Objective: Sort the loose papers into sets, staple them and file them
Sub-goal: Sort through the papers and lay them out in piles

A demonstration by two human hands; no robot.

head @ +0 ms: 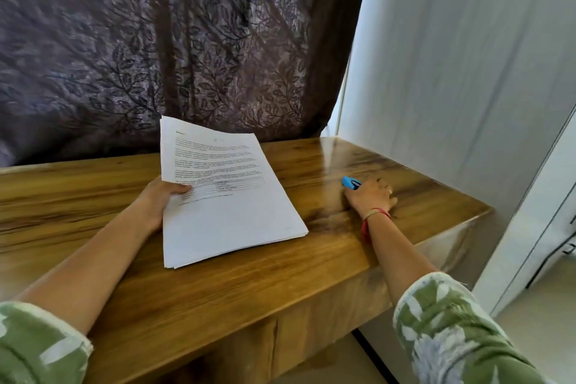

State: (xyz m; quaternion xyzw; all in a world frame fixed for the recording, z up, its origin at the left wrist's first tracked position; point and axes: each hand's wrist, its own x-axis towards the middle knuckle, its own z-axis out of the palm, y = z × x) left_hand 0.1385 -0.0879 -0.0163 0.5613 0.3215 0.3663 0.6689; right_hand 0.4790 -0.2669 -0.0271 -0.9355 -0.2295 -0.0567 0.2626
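left grip (160, 201) is pinching the paper stack (230, 215) by its left edge; right grip (372, 193) is curling round the blue stapler (349, 181), with the stack lying to its left, apart.

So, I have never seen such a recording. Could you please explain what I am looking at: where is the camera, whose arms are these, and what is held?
There is no machine here, only a person. The single picture comes from a camera worn on the person's head, looking forward and down, so both arms reach in from below. The left hand holds a stack of printed papers by its left edge, thumb on top. The right hand closes around a small blue object, probably a stapler, on the wooden table. Behind hangs a dark leaf-patterned curtain.
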